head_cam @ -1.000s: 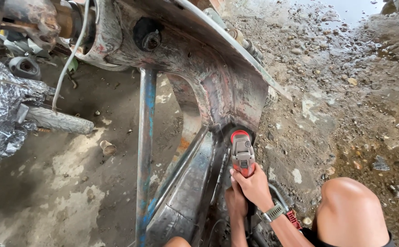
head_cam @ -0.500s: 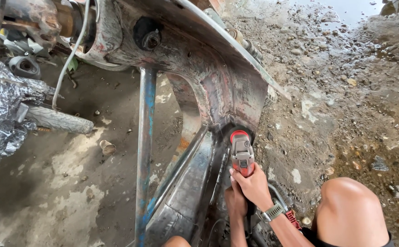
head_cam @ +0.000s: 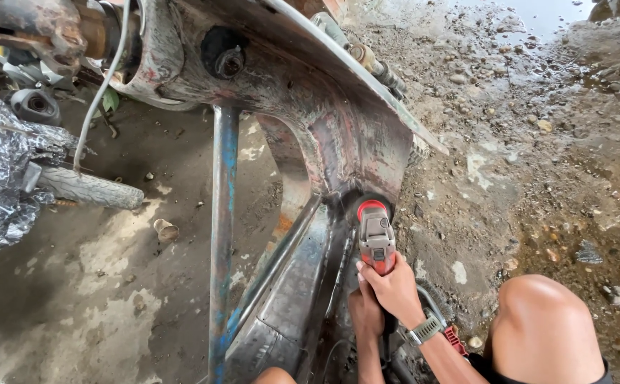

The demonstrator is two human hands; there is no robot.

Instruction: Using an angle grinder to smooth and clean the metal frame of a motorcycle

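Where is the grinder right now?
Head view, lower centre: the red grinder sits in the right hand, its head against the worn metal frame, left of the knee.

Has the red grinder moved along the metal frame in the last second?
No. The red grinder sits at the same spot beside the blue pipe, gripped by the right hand.

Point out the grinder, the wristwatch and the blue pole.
grinder (head_cam: 376, 240): head view, on its grey and red body.
wristwatch (head_cam: 426, 330): head view, on the strap at the wrist.
blue pole (head_cam: 222, 213): head view, midway up its shaft.
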